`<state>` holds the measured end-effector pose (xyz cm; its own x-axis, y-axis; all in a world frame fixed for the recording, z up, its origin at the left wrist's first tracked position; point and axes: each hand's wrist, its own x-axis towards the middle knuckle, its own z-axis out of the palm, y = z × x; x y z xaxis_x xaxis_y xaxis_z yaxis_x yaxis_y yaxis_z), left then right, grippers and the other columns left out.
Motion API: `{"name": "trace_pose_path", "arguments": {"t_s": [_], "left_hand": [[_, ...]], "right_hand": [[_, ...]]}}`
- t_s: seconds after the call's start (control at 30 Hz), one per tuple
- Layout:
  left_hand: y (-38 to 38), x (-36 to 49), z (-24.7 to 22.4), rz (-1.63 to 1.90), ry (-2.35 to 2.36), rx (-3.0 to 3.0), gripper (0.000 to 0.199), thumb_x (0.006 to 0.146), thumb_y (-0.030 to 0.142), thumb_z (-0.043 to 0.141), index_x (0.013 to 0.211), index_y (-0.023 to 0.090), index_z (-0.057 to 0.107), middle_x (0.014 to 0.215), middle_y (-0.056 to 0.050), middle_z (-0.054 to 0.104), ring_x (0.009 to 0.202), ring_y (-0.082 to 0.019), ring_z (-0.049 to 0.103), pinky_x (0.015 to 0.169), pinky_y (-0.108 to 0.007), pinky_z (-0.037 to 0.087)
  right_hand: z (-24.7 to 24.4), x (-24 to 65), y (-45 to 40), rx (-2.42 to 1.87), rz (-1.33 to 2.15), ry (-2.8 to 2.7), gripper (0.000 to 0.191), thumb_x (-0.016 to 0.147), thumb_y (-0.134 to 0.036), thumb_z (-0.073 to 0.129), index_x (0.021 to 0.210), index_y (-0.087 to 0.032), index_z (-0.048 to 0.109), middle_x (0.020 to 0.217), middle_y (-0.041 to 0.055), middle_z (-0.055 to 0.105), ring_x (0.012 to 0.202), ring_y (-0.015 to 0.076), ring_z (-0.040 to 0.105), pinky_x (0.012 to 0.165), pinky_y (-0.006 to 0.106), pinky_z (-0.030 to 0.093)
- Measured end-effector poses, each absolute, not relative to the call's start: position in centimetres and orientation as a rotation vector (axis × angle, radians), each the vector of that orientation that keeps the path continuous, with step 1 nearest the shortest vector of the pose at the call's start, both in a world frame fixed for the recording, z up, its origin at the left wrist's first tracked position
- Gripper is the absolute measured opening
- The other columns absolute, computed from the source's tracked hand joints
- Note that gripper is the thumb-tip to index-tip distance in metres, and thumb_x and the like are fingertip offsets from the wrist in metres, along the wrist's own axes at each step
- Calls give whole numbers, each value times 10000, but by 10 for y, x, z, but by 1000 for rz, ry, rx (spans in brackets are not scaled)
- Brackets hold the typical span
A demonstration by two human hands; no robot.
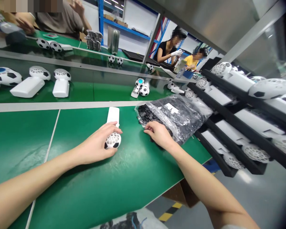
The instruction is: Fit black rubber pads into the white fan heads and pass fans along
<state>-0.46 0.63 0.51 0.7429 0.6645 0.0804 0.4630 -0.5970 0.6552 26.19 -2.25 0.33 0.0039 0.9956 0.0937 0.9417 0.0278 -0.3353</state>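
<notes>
- Bright workshop all round: past the green bench [85, 190] and its pale rail [85, 105], people sit at work across a green strip [105, 92] that carries more ball-headed units, one person wearing a white glove [177, 53].
- On the bench, in front of the wearer, lies the ball [113, 139], white lattice with black patches; a white handle [113, 115] points away from it, and the hand covers where they meet.
- Left hand [101, 141] curves round the ball, thumb on the near side, fingers over the far side.
- Right hand [160, 133] is at the mouth of a clear bag [190, 114] of black chips [147, 112], fingertips bent close together; from where I stand I cannot tell whether they pinch a chip.
- Beside the bag, a black rack [226, 168] holds similar white units.
- I'd judge the ball light and hollow, its shell stiff plastic, smooth enough to roll or skid if pushed off-centre.
- Its thin lattice looks the fragile part; best to cup the solid sides, or steady it by the handle, and not press on the ribs.
- Chips look small, hard and slick, best taken singly by the edges; the bag is limp and crinkly, likely to shift under a dragging wrist.
</notes>
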Motion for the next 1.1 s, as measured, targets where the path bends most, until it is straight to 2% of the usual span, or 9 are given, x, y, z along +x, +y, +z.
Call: {"name": "trace_pose_path", "arguments": {"t_s": [0.2, 0.3, 0.4, 0.47, 0.57, 0.7, 0.8, 0.93, 1.1], "left_hand": [[11, -11, 9, 405, 692, 2291, 331, 734, 305, 595, 1040, 236, 489, 1273, -54, 474, 1333, -236, 253, 1080, -424, 260], [14, -13, 11, 375, 651, 2300, 300, 729, 236, 574, 1018, 239, 498, 1266, -38, 468, 1328, -220, 251, 1086, -403, 247], [17, -15, 14, 323, 668, 2290, 356, 690, 206, 568, 1038, 237, 499, 1330, -39, 393, 1317, -227, 262, 1089, -397, 234], [19, -17, 17, 340, 886, 2231, 472, 630, 249, 610, 1086, 213, 488, 1349, -74, 337, 1283, -265, 304, 1072, -413, 259], [24, -22, 23, 303, 1200, 2098, 604, 570, 336, 650, 1133, 188, 490, 1233, -96, 427, 1145, -297, 443, 972, -413, 373], [29, -31, 31, 199, 1084, 2080, 597, 608, 251, 577, 1197, 239, 479, 1176, -39, 530, 998, -242, 549, 818, -315, 447], [29, -32, 32, 216, 962, 2095, 605, 605, 183, 533, 1205, 232, 470, 1186, -29, 538, 991, -220, 552, 794, -283, 444], [26, -28, 25, 293, 975, 2063, 565, 583, 237, 635, 1128, 202, 488, 1110, -42, 548, 953, -222, 551, 775, -301, 449], [25, -24, 14, 439, 971, 2067, 410, 632, 327, 651, 993, 191, 511, 980, -26, 552, 881, -213, 543, 753, -322, 432]], "right_hand": [[13, 231, -33, -1531, 468, -2134, 96, 822, -133, 580, 885, -178, 638, 819, 19, 617, 757, 129, 565, 719, 253, 448], [19, 215, -37, -1341, 580, -2207, 124, 844, -125, 547, 888, -187, 644, 845, 19, 640, 806, 132, 576, 769, 271, 451], [22, 203, -39, -1244, 648, -2156, 132, 829, -104, 556, 932, -170, 606, 852, 19, 631, 784, 122, 575, 733, 253, 465], [22, 199, -38, -1179, 606, -2170, 102, 829, -107, 556, 911, -158, 589, 839, 24, 620, 779, 123, 568, 718, 251, 465], [19, 195, -32, -1040, 384, -2331, 121, 868, -118, 497, 879, -168, 607, 843, 37, 618, 795, 144, 550, 715, 281, 438], [16, 187, -19, -808, 87, -2495, 231, 892, -95, 414, 934, -184, 623, 854, 49, 624, 784, 164, 524, 685, 297, 395], [15, 175, -7, -701, -30, -2552, 189, 897, -118, 417, 920, -160, 600, 806, 52, 628, 763, 174, 516, 670, 297, 383], [14, 162, 1, -655, 12, -2568, 125, 904, -153, 427, 885, -162, 551, 743, 36, 605, 701, 165, 508, 643, 285, 385], [12, 162, 3, -684, 244, -2428, 96, 872, -159, 504, 964, -182, 491, 875, 50, 571, 767, 159, 511, 682, 279, 422]]}}
